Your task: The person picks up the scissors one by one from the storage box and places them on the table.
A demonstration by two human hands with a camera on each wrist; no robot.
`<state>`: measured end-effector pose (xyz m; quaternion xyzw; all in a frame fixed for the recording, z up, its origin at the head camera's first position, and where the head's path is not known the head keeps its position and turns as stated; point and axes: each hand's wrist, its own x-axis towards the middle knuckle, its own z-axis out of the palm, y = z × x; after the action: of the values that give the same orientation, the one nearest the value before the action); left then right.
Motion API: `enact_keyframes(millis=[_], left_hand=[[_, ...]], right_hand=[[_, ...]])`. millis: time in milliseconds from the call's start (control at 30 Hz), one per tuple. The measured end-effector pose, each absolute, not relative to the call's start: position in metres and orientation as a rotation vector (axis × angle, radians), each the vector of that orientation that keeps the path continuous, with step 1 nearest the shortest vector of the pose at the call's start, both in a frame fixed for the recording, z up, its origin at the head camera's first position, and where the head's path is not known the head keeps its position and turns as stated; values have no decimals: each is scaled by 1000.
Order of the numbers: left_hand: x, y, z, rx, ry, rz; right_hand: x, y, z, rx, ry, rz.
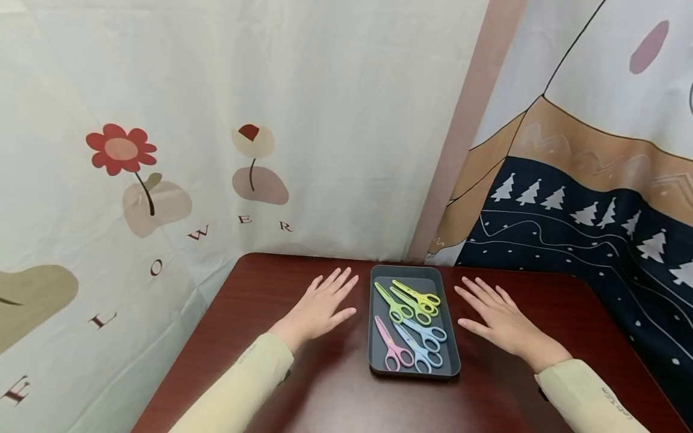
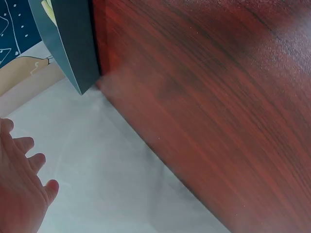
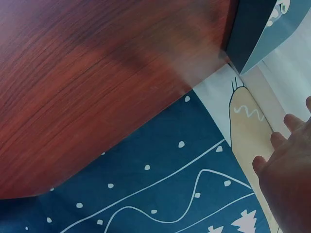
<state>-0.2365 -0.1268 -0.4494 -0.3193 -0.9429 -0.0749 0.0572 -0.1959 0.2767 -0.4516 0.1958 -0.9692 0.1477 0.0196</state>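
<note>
A dark grey tray [image 1: 450, 363] lies on the table between both hands. Inside it, green scissors [image 1: 385, 294] and yellow scissors [image 1: 412, 291] overlap at the far end. Two pairs of blue scissors [image 1: 414, 344] and one pair of pink scissors [image 1: 385, 334] lie at the near end. To the tray's left, my left hand [image 1: 319, 309] has its fingers spread and holds nothing. On the other side, my right hand [image 1: 499, 317] is likewise spread, apart from the tray. Each wrist view shows a tray corner [image 2: 77, 53] beyond the fingers.
The reddish-brown wooden table [image 1: 216, 337] has rounded far corners. Behind it hangs a pale curtain [image 1: 346, 120] with flower prints and letters. A dark blue cloth [image 1: 541, 231] with tree prints hangs along the right side.
</note>
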Motion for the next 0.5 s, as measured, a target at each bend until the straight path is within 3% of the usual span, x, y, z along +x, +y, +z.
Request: enact_keyframes(millis=[267,500], left_hand=[[-233,-120,-456,-910,-2890,-408],[-228,-104,-472,-695,-2845,-967]], right_hand=[[-199,278,-456,604,-2995,476],[-201,270,-457,568,-2974,504]])
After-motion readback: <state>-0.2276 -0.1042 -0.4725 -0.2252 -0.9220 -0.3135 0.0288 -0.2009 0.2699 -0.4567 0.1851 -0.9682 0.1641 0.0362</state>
